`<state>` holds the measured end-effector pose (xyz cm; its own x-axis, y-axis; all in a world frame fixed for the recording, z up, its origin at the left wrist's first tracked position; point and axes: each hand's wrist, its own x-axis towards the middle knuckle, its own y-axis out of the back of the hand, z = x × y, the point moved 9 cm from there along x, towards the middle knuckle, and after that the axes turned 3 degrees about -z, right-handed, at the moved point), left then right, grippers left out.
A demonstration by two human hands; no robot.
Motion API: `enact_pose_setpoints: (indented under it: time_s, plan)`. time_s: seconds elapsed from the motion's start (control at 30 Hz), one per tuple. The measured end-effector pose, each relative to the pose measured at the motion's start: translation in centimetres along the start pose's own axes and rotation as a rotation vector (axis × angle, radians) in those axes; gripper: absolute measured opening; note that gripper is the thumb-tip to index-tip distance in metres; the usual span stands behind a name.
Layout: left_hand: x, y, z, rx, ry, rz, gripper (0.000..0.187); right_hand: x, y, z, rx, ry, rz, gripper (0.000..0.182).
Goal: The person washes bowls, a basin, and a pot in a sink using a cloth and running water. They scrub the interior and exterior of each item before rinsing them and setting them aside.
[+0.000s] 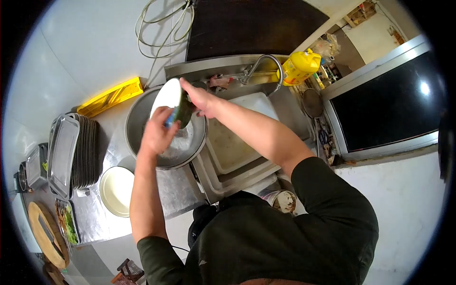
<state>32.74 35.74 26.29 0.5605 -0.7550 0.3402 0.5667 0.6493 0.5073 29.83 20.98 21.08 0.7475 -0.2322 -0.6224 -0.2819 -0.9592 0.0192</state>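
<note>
Over a large metal basin (pixel 134 124), a bowl (pixel 167 96) with a white inside and dark green outside is held tilted on its side. My right hand (pixel 200 99) grips it from the right, its thumb near the upper rim and its other fingers partly hidden behind. At the bowl's lower edge, my left hand (pixel 159 132) is closed around a small blue cloth or scrubber (pixel 170 118), mostly covered by the fingers. Whitish suds or water show in the basin below. Left of my left forearm, a cream-white bowl (pixel 117 191) rests on the counter.
A sink holding a white tub (pixel 263 107) lies to the right, under a curved faucet (pixel 275 61). Beside it stands a yellow jug (pixel 302 66). Stacked metal trays (pixel 64 154), a yellow plastic piece (pixel 111 97) and a round wooden board (pixel 40 213) occupy the left side.
</note>
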Motion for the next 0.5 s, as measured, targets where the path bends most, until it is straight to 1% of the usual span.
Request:
enact_pose_setpoints:
  time_s: [0.03, 0.07, 0.13, 0.17, 0.23, 0.27, 0.3, 0.33, 0.37, 0.4, 0.47, 0.5]
  plan:
    - [0.3, 1.0, -0.3, -0.053, -0.012, 0.004, 0.032, -1.1, -1.1, -1.5, -0.086, 0.115, -0.160, 0.074]
    - [0.4, 1.6, -1.7, -0.159, 0.010, 0.044, 0.028, 2.0, 0.1, -1.1, -0.208, 0.259, -0.136, 0.073]
    - [-0.4, 1.2, -4.3, -0.580, 0.346, -0.051, 0.025, 2.5, 2.0, -1.9, -0.565, 0.391, 0.153, 0.065]
    - [-0.6, 1.4, -4.5, -0.708, 0.403, -0.015, 0.024, 2.8, 1.9, -1.9, -0.545, 0.451, 0.101, 0.063]
    - [-1.0, 1.3, -5.5, -0.827, 0.437, -0.006, 0.025, 3.1, 1.7, -2.7, -0.508, 0.574, -0.005, 0.061]
    - [-1.2, 1.4, -6.1, -0.886, 0.456, 0.000, 0.025, 4.1, 2.1, -2.2, -0.523, 0.507, -0.049, 0.059]
    - [-1.3, 1.5, -5.9, -0.944, 0.434, -0.006, 0.025, 4.7, 2.4, -2.0, -0.535, 0.438, -0.093, 0.057]
    - [-1.5, 1.7, -6.5, -0.952, 0.459, 0.026, 0.026, 5.1, 2.5, -1.5, -0.546, 0.370, -0.139, 0.055]
    - [-1.7, 1.8, -7.3, -0.960, 0.482, 0.060, 0.026, 4.6, 2.2, -1.3, -0.398, 0.446, -0.161, 0.048]
    - [-1.9, 1.8, -8.0, -0.968, 0.505, 0.095, 0.027, 3.9, 1.5, -1.0, -0.287, 0.430, -0.216, 0.046]
    - [-2.2, 2.3, -10.0, -0.920, 0.570, 0.236, 0.029, 2.5, 0.5, -0.8, -0.067, 0.389, -0.321, 0.043]
    - [-2.3, 2.4, -10.9, -0.894, 0.603, 0.303, 0.031, 1.9, 0.2, -0.7, -0.023, 0.387, -0.332, 0.040]
